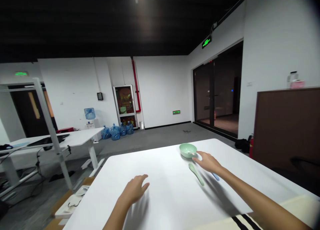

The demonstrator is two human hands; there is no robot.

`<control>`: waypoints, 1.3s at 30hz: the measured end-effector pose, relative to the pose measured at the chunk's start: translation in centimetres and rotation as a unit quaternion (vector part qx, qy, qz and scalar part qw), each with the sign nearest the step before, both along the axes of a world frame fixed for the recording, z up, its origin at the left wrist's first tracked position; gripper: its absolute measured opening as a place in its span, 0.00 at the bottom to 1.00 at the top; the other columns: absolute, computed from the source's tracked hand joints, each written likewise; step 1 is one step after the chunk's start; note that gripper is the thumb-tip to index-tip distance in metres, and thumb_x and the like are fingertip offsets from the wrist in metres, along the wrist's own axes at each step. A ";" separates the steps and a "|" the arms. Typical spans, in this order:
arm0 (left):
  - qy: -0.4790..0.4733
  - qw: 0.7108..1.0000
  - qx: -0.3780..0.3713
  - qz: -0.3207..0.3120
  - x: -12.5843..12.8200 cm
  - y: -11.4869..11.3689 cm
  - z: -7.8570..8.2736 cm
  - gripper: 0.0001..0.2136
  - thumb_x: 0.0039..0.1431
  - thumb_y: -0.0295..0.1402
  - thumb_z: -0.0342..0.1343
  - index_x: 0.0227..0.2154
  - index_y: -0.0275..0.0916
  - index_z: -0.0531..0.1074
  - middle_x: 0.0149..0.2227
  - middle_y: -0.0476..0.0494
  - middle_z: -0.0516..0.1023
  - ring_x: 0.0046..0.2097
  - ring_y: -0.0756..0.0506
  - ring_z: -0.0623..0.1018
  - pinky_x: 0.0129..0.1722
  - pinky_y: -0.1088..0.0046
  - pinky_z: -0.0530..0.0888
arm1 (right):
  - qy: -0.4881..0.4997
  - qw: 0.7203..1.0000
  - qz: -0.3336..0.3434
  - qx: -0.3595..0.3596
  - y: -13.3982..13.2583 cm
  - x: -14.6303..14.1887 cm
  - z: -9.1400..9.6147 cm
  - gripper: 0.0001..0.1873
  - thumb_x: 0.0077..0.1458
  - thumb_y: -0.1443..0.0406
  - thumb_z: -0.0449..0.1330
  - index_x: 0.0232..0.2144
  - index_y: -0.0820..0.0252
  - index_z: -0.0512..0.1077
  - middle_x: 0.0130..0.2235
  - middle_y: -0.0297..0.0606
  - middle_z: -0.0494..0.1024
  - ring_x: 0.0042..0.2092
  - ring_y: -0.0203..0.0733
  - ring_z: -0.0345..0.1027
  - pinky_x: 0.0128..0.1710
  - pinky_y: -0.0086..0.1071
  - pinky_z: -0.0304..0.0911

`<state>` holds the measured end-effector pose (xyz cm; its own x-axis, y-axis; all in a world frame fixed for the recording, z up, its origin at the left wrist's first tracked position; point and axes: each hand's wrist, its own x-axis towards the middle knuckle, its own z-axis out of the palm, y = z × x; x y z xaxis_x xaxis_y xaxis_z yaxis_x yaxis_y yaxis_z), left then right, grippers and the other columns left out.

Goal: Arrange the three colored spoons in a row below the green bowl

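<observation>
A pale green bowl (188,149) stands on the white table (160,203) at its far side. My right hand (208,162) reaches out just beside the bowl, fingers stretched flat toward it and holding nothing I can see. A green spoon (196,173) lies on the table just left of that hand. A blue object (215,176) pokes out from under my right wrist. My left hand (135,189) rests palm down on the table's middle, fingers loosely spread, with nothing in it.
A brown cabinet (285,123) stands to the right with a bottle on top. A second white desk (65,138) with a metal frame is at the left. Blue water jugs (117,130) sit by the far wall. Cardboard and a tray lie on the floor at lower left.
</observation>
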<state>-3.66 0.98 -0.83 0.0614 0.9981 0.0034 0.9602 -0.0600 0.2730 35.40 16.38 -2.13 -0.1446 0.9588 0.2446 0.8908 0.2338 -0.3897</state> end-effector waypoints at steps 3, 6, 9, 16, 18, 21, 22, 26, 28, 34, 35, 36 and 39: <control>-0.002 1.000 0.001 0.001 0.0 -0.1 0.0 0.24 0.64 0.45 0.44 0.60 0.43 0.66 0.58 0.40 0.73 0.58 0.38 0.71 0.56 0.62 0.67 | -0.016 1.000 0.001 0.008 -1.2 0.3 -1.5 0.35 0.59 0.48 0.50 0.63 0.57 0.63 0.62 0.46 0.67 0.60 0.53 0.63 0.55 0.37 0.57; 0.004 1.000 0.000 0.004 0.1 -0.2 0.0 0.24 0.64 0.45 0.44 0.59 0.43 0.66 0.57 0.40 0.74 0.57 0.39 0.72 0.55 0.63 0.67 | -0.030 1.000 -0.006 -0.004 -1.6 0.6 -3.0 0.35 0.59 0.48 0.50 0.64 0.57 0.60 0.64 0.47 0.65 0.62 0.53 0.60 0.56 0.38 0.56; 0.006 1.000 -0.001 0.008 0.2 -0.3 0.2 0.23 0.64 0.45 0.44 0.59 0.44 0.66 0.57 0.41 0.74 0.57 0.40 0.72 0.55 0.63 0.67 | -0.030 0.999 -0.009 -0.026 -1.5 1.0 -3.8 0.35 0.59 0.48 0.51 0.64 0.58 0.61 0.64 0.48 0.64 0.64 0.53 0.58 0.58 0.38 0.54; -0.003 1.000 -0.001 0.007 0.3 -0.4 0.2 0.24 0.64 0.45 0.44 0.59 0.43 0.67 0.57 0.40 0.74 0.58 0.38 0.72 0.55 0.62 0.67 | -0.020 0.999 -0.005 -0.044 -1.6 1.2 -3.7 0.35 0.58 0.50 0.52 0.63 0.62 0.62 0.62 0.50 0.67 0.62 0.53 0.61 0.56 0.37 0.56; -0.004 1.000 -0.001 0.008 0.2 -0.3 0.1 0.24 0.64 0.45 0.45 0.59 0.44 0.67 0.57 0.41 0.74 0.58 0.39 0.72 0.55 0.63 0.67 | -0.016 0.999 0.001 -0.043 -1.7 1.1 -3.6 0.35 0.59 0.50 0.52 0.63 0.62 0.62 0.61 0.50 0.69 0.60 0.53 0.63 0.55 0.37 0.58; -0.005 1.000 -0.001 0.007 0.2 -0.4 0.1 0.23 0.64 0.45 0.45 0.59 0.45 0.67 0.57 0.41 0.74 0.58 0.40 0.72 0.56 0.64 0.67 | -0.013 0.999 0.008 -0.043 -1.9 1.0 -3.4 0.33 0.59 0.50 0.51 0.62 0.60 0.63 0.60 0.49 0.70 0.59 0.53 0.65 0.53 0.37 0.59; -0.004 1.000 -0.001 0.008 0.3 -0.4 0.1 0.23 0.64 0.45 0.44 0.59 0.44 0.66 0.58 0.41 0.74 0.58 0.40 0.72 0.56 0.64 0.67 | -0.011 0.999 0.009 -0.042 -2.0 1.0 -3.3 0.32 0.59 0.50 0.51 0.61 0.60 0.64 0.59 0.49 0.71 0.58 0.53 0.65 0.53 0.36 0.59; 0.004 1.000 -0.007 0.009 0.5 -0.4 0.4 0.24 0.64 0.45 0.44 0.60 0.42 0.65 0.59 0.39 0.72 0.59 0.39 0.71 0.56 0.62 0.67 | -0.015 0.999 -0.010 -0.029 -1.3 0.9 -2.3 0.30 0.60 0.51 0.50 0.59 0.61 0.67 0.55 0.50 0.74 0.57 0.52 0.66 0.52 0.35 0.59; 0.006 1.000 -0.010 0.007 0.5 -0.5 0.5 0.24 0.64 0.44 0.44 0.60 0.41 0.66 0.58 0.38 0.73 0.59 0.38 0.71 0.55 0.62 0.67 | -0.023 1.000 -0.016 -0.013 -0.3 0.8 -1.5 0.29 0.61 0.51 0.50 0.57 0.62 0.68 0.54 0.50 0.75 0.56 0.52 0.67 0.51 0.35 0.58; 0.013 1.000 -0.014 0.003 0.5 -0.4 0.2 0.24 0.64 0.44 0.44 0.60 0.43 0.66 0.57 0.39 0.73 0.57 0.38 0.72 0.55 0.62 0.67 | -0.047 0.998 -0.038 0.003 4.7 0.4 0.9 0.27 0.59 0.52 0.51 0.51 0.65 0.73 0.50 0.52 0.77 0.53 0.52 0.70 0.46 0.34 0.59; 0.015 1.000 -0.014 0.000 0.6 -0.4 0.1 0.24 0.64 0.44 0.44 0.60 0.43 0.66 0.57 0.39 0.73 0.58 0.38 0.72 0.56 0.62 0.67 | -0.050 0.998 -0.044 0.001 5.6 0.2 1.2 0.26 0.59 0.53 0.51 0.49 0.65 0.74 0.49 0.53 0.78 0.52 0.52 0.70 0.45 0.34 0.59; 0.016 1.000 -0.013 -0.003 0.6 -0.4 0.0 0.24 0.64 0.44 0.45 0.60 0.43 0.65 0.58 0.40 0.73 0.58 0.38 0.72 0.56 0.62 0.67 | -0.052 0.997 -0.051 -0.002 6.4 0.0 1.4 0.25 0.58 0.54 0.52 0.47 0.64 0.75 0.48 0.53 0.78 0.51 0.52 0.71 0.44 0.34 0.59; 0.011 1.000 -0.018 -0.006 0.8 -0.4 -0.1 0.25 0.64 0.45 0.45 0.60 0.44 0.65 0.58 0.40 0.73 0.58 0.38 0.71 0.56 0.61 0.67 | -0.055 0.996 -0.067 -0.020 8.5 -0.7 1.4 0.20 0.56 0.55 0.54 0.40 0.62 0.78 0.44 0.52 0.79 0.47 0.52 0.73 0.40 0.33 0.60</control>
<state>-2.89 0.63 -0.94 0.0727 0.9968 -0.0332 0.9651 -0.0620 0.2545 34.73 24.88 -0.70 -0.0389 0.9801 0.1948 0.9508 0.0962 -0.2944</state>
